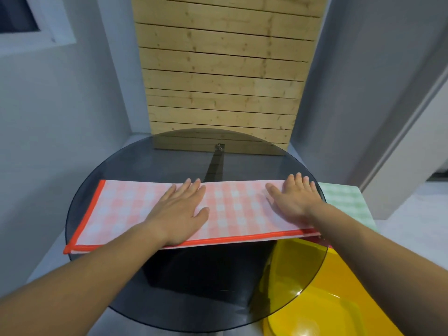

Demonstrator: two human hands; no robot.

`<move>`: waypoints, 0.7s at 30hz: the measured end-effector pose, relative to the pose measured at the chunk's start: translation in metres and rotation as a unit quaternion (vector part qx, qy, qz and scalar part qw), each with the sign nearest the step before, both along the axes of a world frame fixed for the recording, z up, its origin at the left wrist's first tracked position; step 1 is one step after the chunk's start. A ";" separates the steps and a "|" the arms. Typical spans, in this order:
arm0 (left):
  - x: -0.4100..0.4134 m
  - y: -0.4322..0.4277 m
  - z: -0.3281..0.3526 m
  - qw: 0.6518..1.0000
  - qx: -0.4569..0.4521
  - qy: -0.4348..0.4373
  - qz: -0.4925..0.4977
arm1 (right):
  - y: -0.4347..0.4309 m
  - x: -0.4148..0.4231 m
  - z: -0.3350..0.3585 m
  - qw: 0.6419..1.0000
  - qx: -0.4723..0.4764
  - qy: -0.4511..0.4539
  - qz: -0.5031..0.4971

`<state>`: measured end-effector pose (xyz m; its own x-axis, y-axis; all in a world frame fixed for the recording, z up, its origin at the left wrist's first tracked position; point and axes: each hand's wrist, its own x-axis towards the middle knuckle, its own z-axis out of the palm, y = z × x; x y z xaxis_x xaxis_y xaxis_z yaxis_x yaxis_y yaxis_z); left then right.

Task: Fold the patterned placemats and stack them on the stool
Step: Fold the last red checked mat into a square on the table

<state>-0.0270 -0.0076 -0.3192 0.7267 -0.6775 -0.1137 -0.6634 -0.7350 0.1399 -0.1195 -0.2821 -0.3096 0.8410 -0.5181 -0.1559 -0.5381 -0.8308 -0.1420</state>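
Orange-trimmed and pink-checked, the mat [135,209] lay across the middle of the frame on a round smoked-glass table [169,161]. It was already doubled along its length: two layers showed at its near edge, orange binding over a paler strip. The left hand [181,209] pressed flat on the mat's centre, fingers straight and close together, thumb held out. The right hand [295,200] lay flat on the mat's right end, fingers straight and slightly apart. Neither hand gripped the cloth, so this looked like smoothing the first fold. Probably at least one more fold across was left, and then the carry to the stool. At the right edge of the frame, just past the table rim, a green mat [346,202] lay on a pale surface. Whether that surface was the stool, or the green mat was folded, could not be told. A yellow plastic thing [339,287] sat at lower right, partly under the glass.
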 end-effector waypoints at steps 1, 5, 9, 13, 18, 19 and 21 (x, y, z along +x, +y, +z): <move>0.000 0.000 0.000 1.000 -0.001 0.002 0.007 | 0.002 -0.003 0.006 1.000 0.002 -0.009 0.007; -0.005 -0.008 -0.001 0.991 -0.003 0.015 0.130 | 0.049 -0.020 0.031 0.985 0.045 -0.095 0.137; -0.011 -0.024 0.013 0.958 -0.023 0.095 0.270 | 0.097 -0.032 0.019 0.953 0.093 -0.056 0.283; -0.025 -0.018 0.028 0.951 -0.046 0.177 0.250 | 0.078 -0.024 0.001 0.959 0.083 -0.035 0.269; -0.054 0.012 0.037 0.989 0.085 0.118 0.040 | 0.055 -0.016 0.004 0.967 0.065 -0.006 0.248; -0.056 0.019 0.038 0.992 0.093 0.085 -0.001 | 0.053 -0.015 0.006 0.968 0.053 0.002 0.244; -0.058 0.030 0.038 0.992 0.095 0.049 -0.067 | 0.049 -0.014 0.007 0.971 0.014 0.031 0.238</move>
